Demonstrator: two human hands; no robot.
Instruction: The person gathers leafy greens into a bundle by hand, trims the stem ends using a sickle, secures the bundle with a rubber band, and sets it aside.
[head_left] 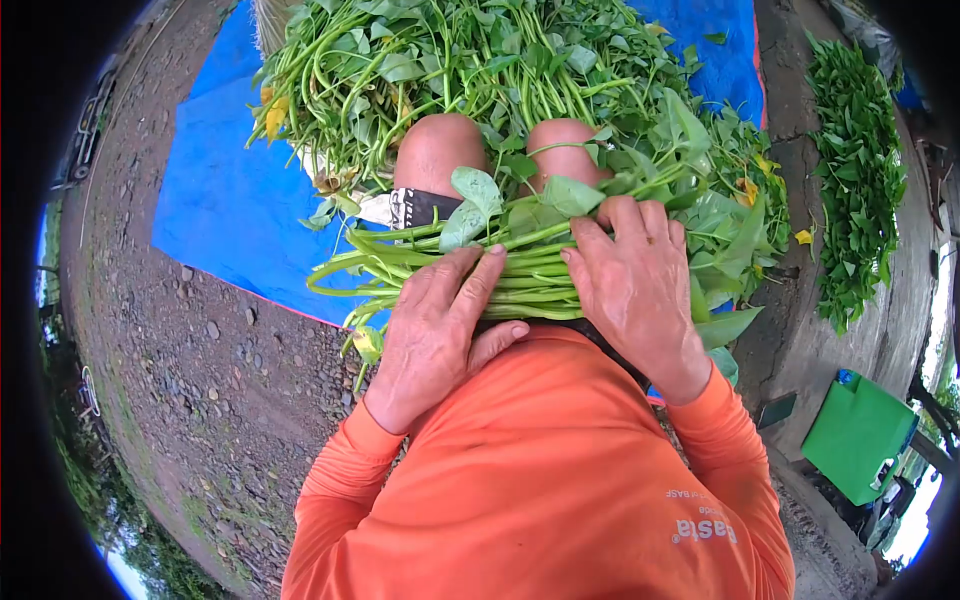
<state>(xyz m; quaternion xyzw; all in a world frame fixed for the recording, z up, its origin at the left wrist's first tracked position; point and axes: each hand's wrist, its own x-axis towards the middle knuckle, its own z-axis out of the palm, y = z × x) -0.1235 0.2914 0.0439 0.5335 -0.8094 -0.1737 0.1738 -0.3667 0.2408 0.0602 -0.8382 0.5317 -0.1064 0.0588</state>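
Note:
A bundle of long green leafy stems (535,280), like water spinach, lies across my lap. Its cut ends point left and its leaves spread to the right. My left hand (440,325) is over the left part of the stems, fingers curved across them and thumb on the near side. Over the right part, close to the leaves, my right hand (635,285) wraps its fingers round the stems. The undersides of both hands are hidden. Just beyond my knees sits a large heap of the same greens (480,60), with some yellow leaves in it.
A blue tarp (225,190) lies under the heap. Stony ground (230,380) extends to the left. On the right, a row of leafy greens (855,180) rests on a grey surface, with a green box-like object (855,440) nearer to me.

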